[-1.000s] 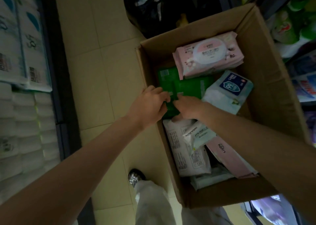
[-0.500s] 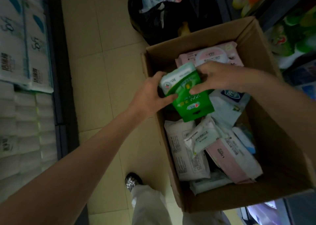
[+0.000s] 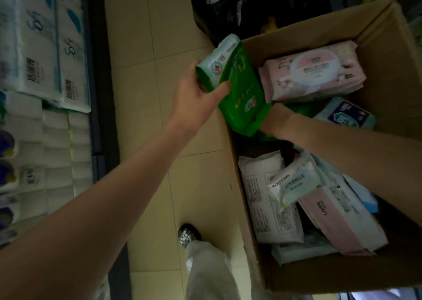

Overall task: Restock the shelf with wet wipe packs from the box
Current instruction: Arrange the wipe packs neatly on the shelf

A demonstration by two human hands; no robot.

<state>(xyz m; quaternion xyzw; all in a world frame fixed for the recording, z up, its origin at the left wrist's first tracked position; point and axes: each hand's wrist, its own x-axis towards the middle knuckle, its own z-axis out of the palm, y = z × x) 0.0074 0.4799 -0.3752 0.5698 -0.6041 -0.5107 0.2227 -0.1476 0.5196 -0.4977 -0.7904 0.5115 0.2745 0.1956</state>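
My left hand [image 3: 196,94] grips a green wet wipe pack [image 3: 244,99] with a smaller white-and-green pack [image 3: 219,57] stacked against it, held tilted above the left wall of the cardboard box [image 3: 388,55]. My right hand [image 3: 277,119] reaches into the box below the green pack. Its fingers are hidden behind that pack, so only the wrist and back of the hand show. In the box lie a pink lidded pack [image 3: 315,71], a blue-and-white pack [image 3: 344,115], a white pack [image 3: 267,197] and another pink pack [image 3: 342,222].
A shelf of white tissue packs [image 3: 41,48] runs along the left, with its dark base [image 3: 100,117] bordering the tiled aisle floor [image 3: 146,140]. A black bag [image 3: 239,7] sits behind the box. My shoe [image 3: 188,233] and trouser leg are beside the box's near corner.
My left hand has lifted the green packs up and leftward to the box's edge. My right hand let go of them and dropped into the box beneath.
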